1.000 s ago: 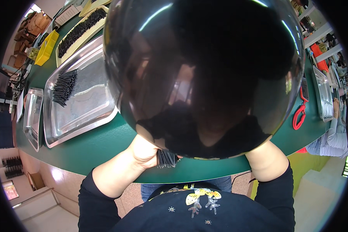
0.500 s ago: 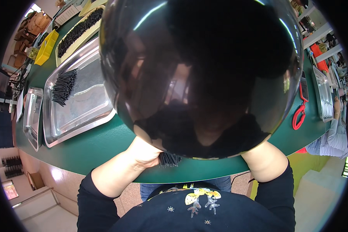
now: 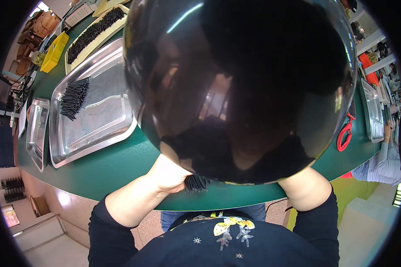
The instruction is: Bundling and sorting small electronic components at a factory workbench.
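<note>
A large glossy black dome point(image 3: 245, 89) fills the middle of the view and covers most of the work under it. My left hand point(image 3: 170, 174) shows at the dome's lower left edge. From beside its palm the ends of a bundle of thin black wires point(image 3: 196, 184) stick out, and the hand seems closed around them, though the fingertips are hidden. Of my right arm only the forearm and wrist point(image 3: 300, 187) show; the dome covers that hand, its fingers and anything in them.
On the green table point(image 3: 116, 171) at left lies a metal tray point(image 3: 98, 120) with a pile of black wires point(image 3: 74, 99). Around it are a narrower tray point(image 3: 37, 133), a long cream tray point(image 3: 70, 66) and a yellow bin point(image 3: 54, 51). A red coiled cord point(image 3: 344, 137) lies right; a person point(image 3: 381, 162) sits beyond.
The dome has shifted slightly to the right in view, uncovering more of the metal tray. My left hand and the wire bundle have barely moved.
</note>
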Demonstrator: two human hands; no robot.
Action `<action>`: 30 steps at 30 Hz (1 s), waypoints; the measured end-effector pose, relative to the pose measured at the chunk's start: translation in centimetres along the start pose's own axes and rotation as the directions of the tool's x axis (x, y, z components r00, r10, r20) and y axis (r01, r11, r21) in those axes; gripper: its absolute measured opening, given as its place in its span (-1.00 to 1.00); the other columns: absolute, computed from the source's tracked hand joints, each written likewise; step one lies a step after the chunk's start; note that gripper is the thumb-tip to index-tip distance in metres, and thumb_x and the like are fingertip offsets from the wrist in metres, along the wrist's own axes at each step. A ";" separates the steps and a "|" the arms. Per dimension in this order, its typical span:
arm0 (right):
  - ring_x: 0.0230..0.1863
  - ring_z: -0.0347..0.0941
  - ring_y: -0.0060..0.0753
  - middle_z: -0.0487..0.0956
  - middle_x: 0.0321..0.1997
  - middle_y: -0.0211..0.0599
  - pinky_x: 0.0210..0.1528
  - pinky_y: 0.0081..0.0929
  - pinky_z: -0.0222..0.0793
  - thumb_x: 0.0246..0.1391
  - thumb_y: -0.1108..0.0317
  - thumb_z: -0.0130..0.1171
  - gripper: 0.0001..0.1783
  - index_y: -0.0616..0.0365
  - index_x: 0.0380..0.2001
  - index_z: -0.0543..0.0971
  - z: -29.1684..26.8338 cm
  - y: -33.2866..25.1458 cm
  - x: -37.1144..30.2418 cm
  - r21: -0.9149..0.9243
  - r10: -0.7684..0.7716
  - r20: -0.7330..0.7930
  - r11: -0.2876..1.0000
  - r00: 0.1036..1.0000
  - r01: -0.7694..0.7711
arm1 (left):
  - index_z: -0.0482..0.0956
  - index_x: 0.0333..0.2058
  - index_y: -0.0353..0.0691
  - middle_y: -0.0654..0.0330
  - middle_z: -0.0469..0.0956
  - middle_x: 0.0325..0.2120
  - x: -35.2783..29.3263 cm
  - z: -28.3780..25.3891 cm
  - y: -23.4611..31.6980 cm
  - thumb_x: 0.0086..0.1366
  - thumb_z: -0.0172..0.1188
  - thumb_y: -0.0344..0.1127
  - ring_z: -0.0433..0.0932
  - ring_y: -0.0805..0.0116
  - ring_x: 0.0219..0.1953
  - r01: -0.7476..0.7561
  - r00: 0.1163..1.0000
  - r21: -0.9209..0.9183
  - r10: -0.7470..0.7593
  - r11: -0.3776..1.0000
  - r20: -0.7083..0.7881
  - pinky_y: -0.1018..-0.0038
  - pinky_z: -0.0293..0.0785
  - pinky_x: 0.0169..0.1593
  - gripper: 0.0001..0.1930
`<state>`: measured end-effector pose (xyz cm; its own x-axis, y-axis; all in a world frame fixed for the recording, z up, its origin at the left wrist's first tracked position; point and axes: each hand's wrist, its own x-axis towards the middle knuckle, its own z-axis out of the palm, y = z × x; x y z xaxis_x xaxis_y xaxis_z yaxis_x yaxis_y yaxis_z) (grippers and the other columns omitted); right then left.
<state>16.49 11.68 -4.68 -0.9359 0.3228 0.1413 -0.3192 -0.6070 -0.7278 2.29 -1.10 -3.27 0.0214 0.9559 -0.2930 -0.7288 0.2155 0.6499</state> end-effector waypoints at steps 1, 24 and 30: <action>-0.26 0.45 -0.33 0.47 -0.22 -0.04 -0.25 -0.45 0.39 -0.11 0.46 0.12 -0.43 0.37 0.00 0.20 0.0 0.0 -0.1 -0.003 0.000 -0.003 1.000 1.000 0.000 | 0.31 -0.11 -0.29 0.09 0.48 -0.38 0.1 0.1 0.0 0.07 0.11 -0.53 0.52 0.35 -0.46 -0.010 1.000 0.036 0.010 0.999 -0.012 0.45 0.52 -0.38 -0.63; -0.25 0.46 -0.26 0.38 -0.10 0.09 -0.21 -0.43 0.41 -0.24 0.47 0.24 -0.06 0.35 0.13 -0.12 -1.1 0.0 -0.7 -0.280 -0.229 -0.031 0.936 0.973 0.212 | 0.35 -0.20 -0.39 0.01 0.43 -0.31 0.2 -0.2 0.8 0.00 0.14 -0.56 0.49 0.26 -0.29 -0.034 0.999 0.064 0.033 0.997 0.018 0.44 0.47 -0.24 -0.67; -0.25 0.46 -0.25 0.36 -0.08 0.10 -0.21 -0.43 0.41 -0.26 0.48 0.24 -0.04 0.35 0.14 -0.13 -1.5 1.5 -1.6 -0.371 -0.305 -0.048 0.890 0.951 0.266 | 0.26 -0.07 -0.41 -0.03 0.39 -0.19 0.2 -0.9 0.5 -0.05 0.16 -0.62 0.49 0.20 -0.23 0.045 0.988 -0.175 -0.018 0.983 0.155 0.40 0.49 -0.19 -0.50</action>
<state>17.76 11.32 -7.02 -0.7859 0.5265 0.3242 -0.4781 -0.1849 -0.8586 1.31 -0.95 -3.62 0.1399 0.9713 -0.1924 -0.8358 0.2200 0.5030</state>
